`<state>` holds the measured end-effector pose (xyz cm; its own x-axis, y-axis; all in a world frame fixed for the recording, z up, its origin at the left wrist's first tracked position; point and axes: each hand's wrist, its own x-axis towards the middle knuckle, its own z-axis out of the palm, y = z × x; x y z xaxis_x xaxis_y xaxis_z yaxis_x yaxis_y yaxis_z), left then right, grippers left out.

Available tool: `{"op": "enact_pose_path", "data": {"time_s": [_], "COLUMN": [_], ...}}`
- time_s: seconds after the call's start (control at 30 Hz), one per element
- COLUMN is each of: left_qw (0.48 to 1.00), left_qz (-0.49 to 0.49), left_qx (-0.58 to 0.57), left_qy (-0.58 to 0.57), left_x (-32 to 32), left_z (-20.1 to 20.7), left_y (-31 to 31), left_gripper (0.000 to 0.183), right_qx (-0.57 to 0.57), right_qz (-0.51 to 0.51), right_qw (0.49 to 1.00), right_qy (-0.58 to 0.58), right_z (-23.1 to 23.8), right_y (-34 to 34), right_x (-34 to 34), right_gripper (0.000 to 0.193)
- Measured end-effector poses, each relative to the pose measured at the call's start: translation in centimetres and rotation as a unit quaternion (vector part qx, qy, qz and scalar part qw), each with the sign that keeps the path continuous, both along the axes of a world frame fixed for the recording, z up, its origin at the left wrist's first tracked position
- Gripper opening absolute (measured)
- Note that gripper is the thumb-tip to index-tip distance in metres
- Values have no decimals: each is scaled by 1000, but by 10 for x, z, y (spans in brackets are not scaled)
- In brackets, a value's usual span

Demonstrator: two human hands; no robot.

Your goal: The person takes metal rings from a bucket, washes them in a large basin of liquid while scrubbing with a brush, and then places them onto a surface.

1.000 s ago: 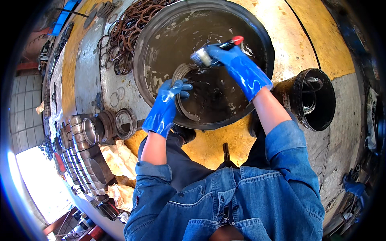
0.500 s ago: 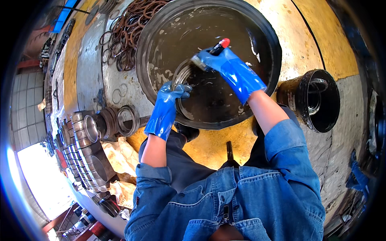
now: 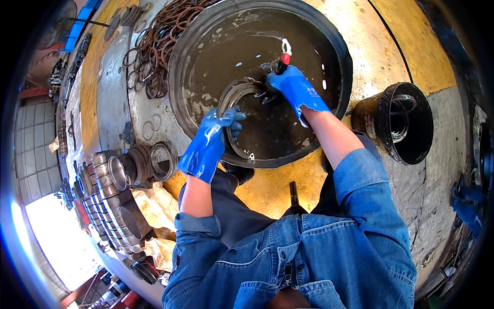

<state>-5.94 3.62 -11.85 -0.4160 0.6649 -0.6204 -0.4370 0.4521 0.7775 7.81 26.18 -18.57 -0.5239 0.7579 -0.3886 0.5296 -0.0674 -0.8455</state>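
A wide dark tub of murky brown liquid stands before me. My left hand, in a blue rubber glove, is closed round the near-left side of a stack of thin metal rings, which sits partly in the liquid. My right hand, gloved alike, grips a brush with a black handle and red end. The brush's handle points away from me. Its head is low by the rings' far right side, mostly hidden by the glove and dark liquid.
Right of the tub, a black bucket lies tilted with metal rings inside. A heap of rusty rings is at the far left. Stacked metal cylinders, shiny rings and crumpled brown paper are at the left.
My right hand has moved slightly right and nearer the rings' far right side, turning the brush handle more upright. The left hand keeps hold of the rings.
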Motion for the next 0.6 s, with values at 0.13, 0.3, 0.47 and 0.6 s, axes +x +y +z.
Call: {"op": "enact_pose_path", "data": {"time_s": [0.13,0.3,0.47,0.6], "left_qw": [994,987,995,999], "left_qz": [-28,-28,-55,6], "left_qx": [27,153,84,50], "left_qy": [-102,-31,5,-9], "left_x": [-1,35,25,6], "left_z": [-1,-20,-46,-15], "left_y": [11,24,11,5], "left_gripper": [36,42,47,45], "right_qx": [-49,-15,-11,-100], "right_qz": [-55,-116,-104,-12], "right_qw": [995,991,993,989], "right_qy": [67,64,45,109], "right_z": [24,45,44,39], "right_y": [5,30,41,34], "right_x": [11,35,34,19], "right_gripper": [38,36,33,31]}}
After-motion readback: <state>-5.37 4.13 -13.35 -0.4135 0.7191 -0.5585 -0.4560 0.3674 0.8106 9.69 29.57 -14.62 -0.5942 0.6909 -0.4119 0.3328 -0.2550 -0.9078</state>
